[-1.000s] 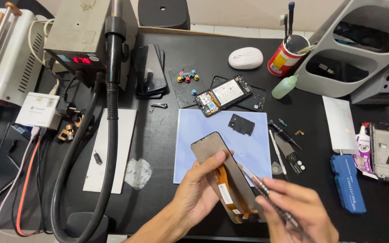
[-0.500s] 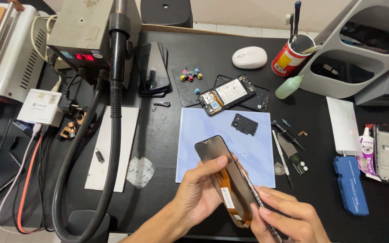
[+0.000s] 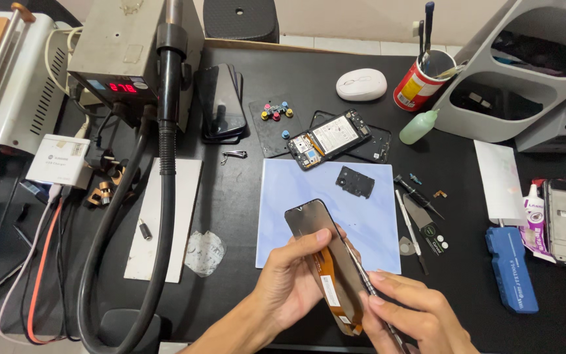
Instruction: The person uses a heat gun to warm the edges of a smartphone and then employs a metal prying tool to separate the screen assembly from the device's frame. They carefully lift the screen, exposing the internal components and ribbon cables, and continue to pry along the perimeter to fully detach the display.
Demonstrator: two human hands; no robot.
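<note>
A black workbench (image 3: 244, 196) is crowded with repair gear; a hot-air station (image 3: 122, 56) stands at the back left, its thick hose (image 3: 158, 216) trailing forward; a pale blue mat (image 3: 361, 216) keeps small parts visible; over its near edge, the left hand (image 3: 293, 282) grips a detached phone screen (image 3: 325, 262), tilted to expose its orange flex cable; the right hand (image 3: 411, 318) pinches a thin metal tool (image 3: 361, 282) against the screen's edge.

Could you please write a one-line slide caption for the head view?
Left hand holds a phone screen over a blue mat while the right hand works a thin tool along its edge.
</note>
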